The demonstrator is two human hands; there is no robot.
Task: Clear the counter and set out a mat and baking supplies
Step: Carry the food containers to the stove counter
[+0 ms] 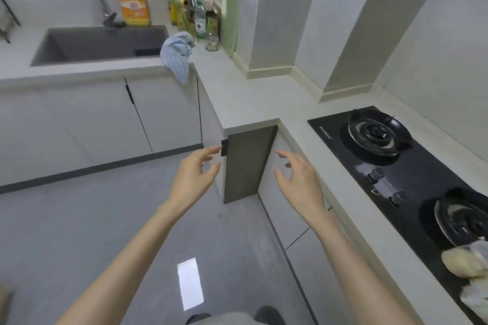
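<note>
Head view: the counter (253,92) runs lengthwise from its step corner, just beyond both hands, away to the far left, with a black hob (412,179) on the lower run at right and a dark panel (248,163) under the step. A blue cloth (177,55) hangs over the far corner and a filled bag (464,264) lies at the hob's near end; no mat can be identified. Left hand (192,177) and right hand (298,185) hover either side of the panel, fingers loosely spread, holding nothing; the right is judged nearer the bag, the left nearer the cloth.
</note>
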